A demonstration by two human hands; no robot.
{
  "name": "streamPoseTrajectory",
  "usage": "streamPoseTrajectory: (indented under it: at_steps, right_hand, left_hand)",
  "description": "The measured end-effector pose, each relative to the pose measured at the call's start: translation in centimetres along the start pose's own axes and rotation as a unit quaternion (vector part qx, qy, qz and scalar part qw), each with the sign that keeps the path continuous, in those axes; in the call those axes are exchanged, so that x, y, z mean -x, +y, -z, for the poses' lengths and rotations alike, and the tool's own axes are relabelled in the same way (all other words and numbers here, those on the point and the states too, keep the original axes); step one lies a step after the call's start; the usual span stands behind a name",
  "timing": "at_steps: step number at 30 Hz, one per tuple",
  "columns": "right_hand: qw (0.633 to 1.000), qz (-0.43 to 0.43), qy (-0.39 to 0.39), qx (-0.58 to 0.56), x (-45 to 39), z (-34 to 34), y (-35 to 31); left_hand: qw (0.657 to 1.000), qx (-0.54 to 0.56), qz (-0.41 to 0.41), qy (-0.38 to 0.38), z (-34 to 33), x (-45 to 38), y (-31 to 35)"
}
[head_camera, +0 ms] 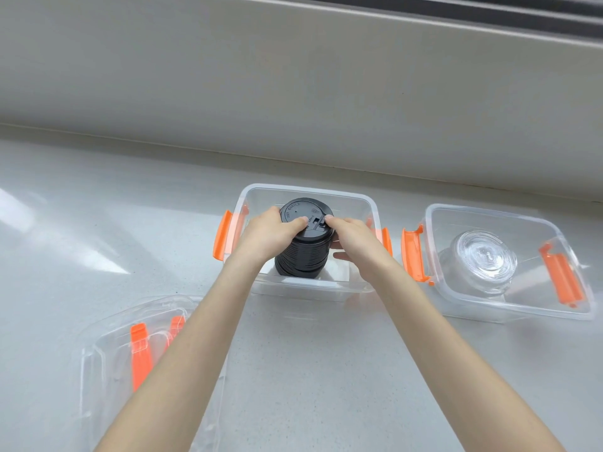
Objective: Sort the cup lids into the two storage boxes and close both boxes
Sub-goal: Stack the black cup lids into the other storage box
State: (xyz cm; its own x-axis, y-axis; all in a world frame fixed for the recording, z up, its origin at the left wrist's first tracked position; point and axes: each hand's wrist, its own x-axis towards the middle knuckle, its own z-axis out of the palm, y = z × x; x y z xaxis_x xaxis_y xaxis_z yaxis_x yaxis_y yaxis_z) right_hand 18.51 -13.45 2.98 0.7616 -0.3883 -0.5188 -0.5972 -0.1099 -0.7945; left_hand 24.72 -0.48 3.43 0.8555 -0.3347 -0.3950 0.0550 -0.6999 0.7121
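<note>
Black lids stack (305, 243) stands upright inside the middle box (368, 203), long axis vertical, with left hand (272, 233) and right hand (350, 239) wrapped around it from opposite sides. Clear lids (483, 262) sit in the right box (554, 230). The box covers (107, 347) lie near-left, so left hand's closer, I'd guess.

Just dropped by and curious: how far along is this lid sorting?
Done: clear lids sit in the right box. In hand: left hand and right hand hold the black lid stack inside the middle box. Left: both boxes stand open; box covers lie aside.
</note>
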Motion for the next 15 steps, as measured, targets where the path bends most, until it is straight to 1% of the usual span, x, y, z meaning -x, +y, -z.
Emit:
streamPoseTrajectory:
  at_steps: [4,7,12,15]
  right_hand:
    - [0.999,-0.009,-0.014,-0.036,-0.13,-0.1,0.35]
    - [0.995,-0.041,-0.029,-0.081,0.0,-0.08,0.21]
    - [0.994,-0.091,-0.014,-0.058,-0.15,-0.12,0.37]
    - [0.99,-0.112,-0.041,-0.079,-0.14,-0.33,0.27]
  left_hand:
    - [1.0,-0.013,0.007,-0.012,0.02,-0.16,-0.13]
    - [1.0,-0.018,0.012,-0.021,-0.2,-0.32,-0.28]
    - [0.999,-0.017,0.022,-0.031,-0.56,-0.5,-0.2]
    - [0.997,0.026,0.044,-0.052,-0.72,-0.59,-0.21]
